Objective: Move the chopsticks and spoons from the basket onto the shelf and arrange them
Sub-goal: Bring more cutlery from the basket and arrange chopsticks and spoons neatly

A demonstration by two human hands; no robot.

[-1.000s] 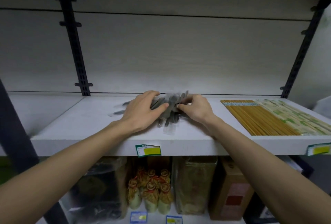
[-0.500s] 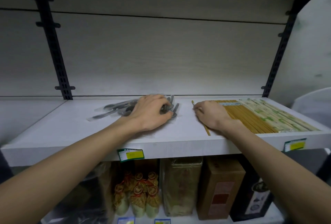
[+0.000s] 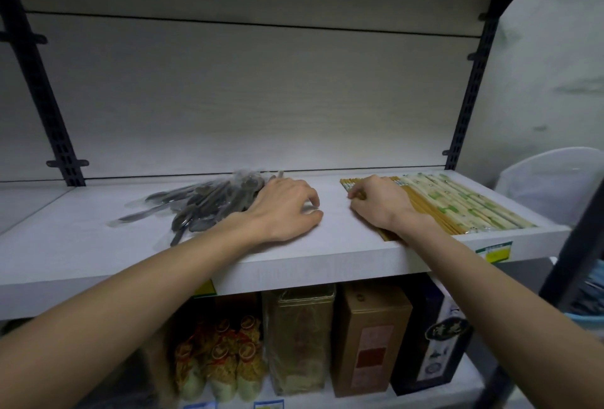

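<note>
A pile of plastic-wrapped metal spoons [image 3: 209, 203] lies on the white shelf [image 3: 327, 265], left of centre. My left hand [image 3: 284, 209] rests on the shelf beside the pile's right side, fingers loosely curled and holding nothing. To the right lies a neat row of brown chopsticks [image 3: 428, 212], with paper-wrapped chopsticks [image 3: 464, 203] beyond them. My right hand [image 3: 376, 203] lies on the brown chopsticks, its bent fingertips pressing at their left edge. A blue-rimmed basket [image 3: 588, 320] shows partly at the far right edge.
Dark slotted uprights [image 3: 470, 82] frame the shelf's back panel. Below the shelf stand boxed goods [image 3: 369, 343], a clear packet [image 3: 300, 340] and small tied bottles [image 3: 222, 366]. A white plastic bin [image 3: 555, 180] sits to the right. A price tag [image 3: 496, 250] hangs on the shelf front.
My right hand left the spoon pile, moved right to the brown chopsticks and pushed a stray stick into the row. My left hand slid off the spoons to their right side.
</note>
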